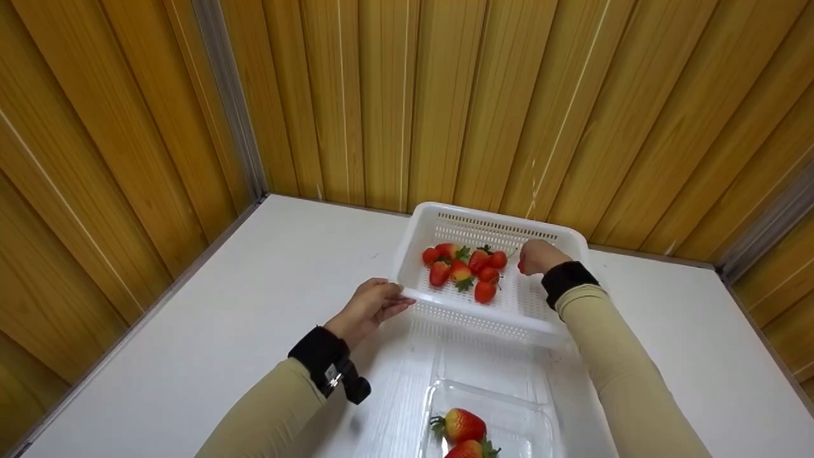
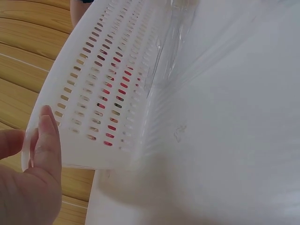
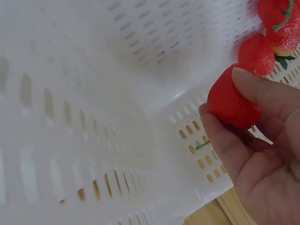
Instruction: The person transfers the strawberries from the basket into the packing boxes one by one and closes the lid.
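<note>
A white perforated basket [image 1: 483, 312] stands at the back of the table, and my left hand [image 1: 372, 308] grips its near left corner. Thumb and fingers of that hand [image 2: 35, 173] pinch the rim in the left wrist view. Inside the basket's right part, my right hand [image 1: 540, 256] holds a red cherry [image 3: 232, 101] between thumb and fingers. A thin green stem [image 3: 202, 146] shows below it. Strawberries [image 1: 439, 273] and round red cherries [image 1: 485, 292] lie in the basket's left and middle part, left of my right hand.
In front of the basket sits a clear plastic box [image 1: 528, 439] with two strawberries [image 1: 464, 425] visible, cut off by the frame's lower edge. The white table [image 1: 305, 254] is bordered by yellow wood-look walls [image 1: 381, 95] close behind the basket.
</note>
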